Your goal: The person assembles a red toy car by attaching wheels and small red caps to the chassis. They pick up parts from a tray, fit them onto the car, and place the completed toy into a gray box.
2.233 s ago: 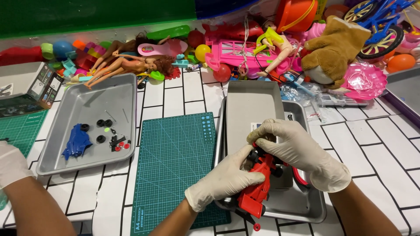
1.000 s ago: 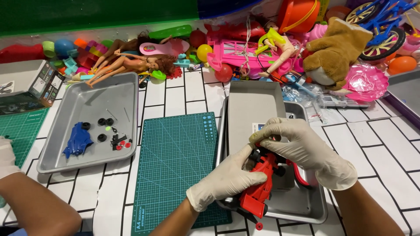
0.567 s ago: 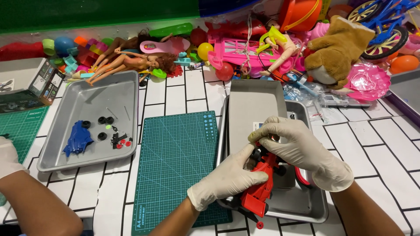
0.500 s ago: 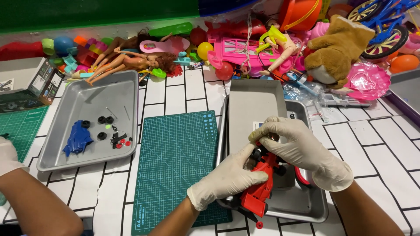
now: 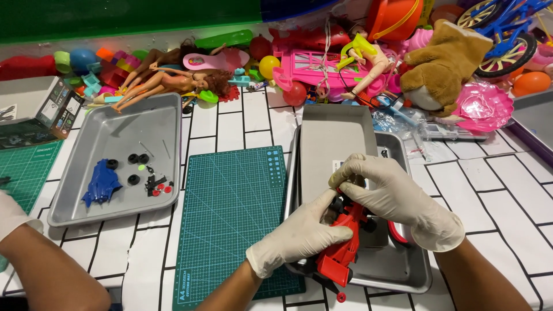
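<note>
Both gloved hands work over the metal tray at the right of the white tiled surface; the left hand wraps its fingers around the body of a red toy car, thumb up against the car's front; the right hand comes over from above, its fingers curled and pinching at the dark parts on the car's upper end, though the exact piece under the fingertips is hidden. The car hangs tilted over the tray's near edge, its red rear end poking past the rim toward the person; a small red part lies on the surface just beyond that rim. A flat grey lid or second tray lies across the far part of the tray.

A green cutting mat sits just beside the tray on the left; further left a second metal tray holds a blue car shell, black wheels and small red bits. At the lower left another person's gloved arm reaches in. Along the far wall lie dolls, a brown plush toy and a blue toy bicycle.
</note>
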